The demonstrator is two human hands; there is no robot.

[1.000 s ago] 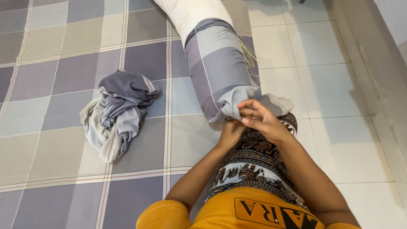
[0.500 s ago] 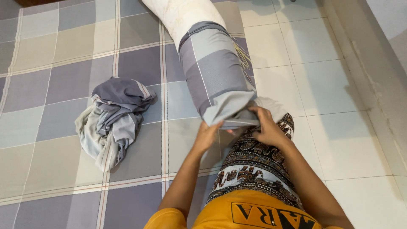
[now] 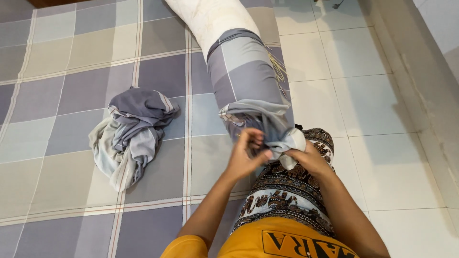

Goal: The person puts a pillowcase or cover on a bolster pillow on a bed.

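Both hands gather the cover end of the bolster.
The left hand and right hand pinch the checked cover of the bolster, lying right of the crumpled cloth on the bed.

We see a bed under a checked sheet of grey, lilac and beige squares, filling the 9 o'clock half. A crumpled pillowcase, grey and pale stripes, lies on the sheet toward 9 o'clock, well apart from anything else. Pale tiled floor runs along 3 o'clock, with a light wall edging it at 2 o'clock.
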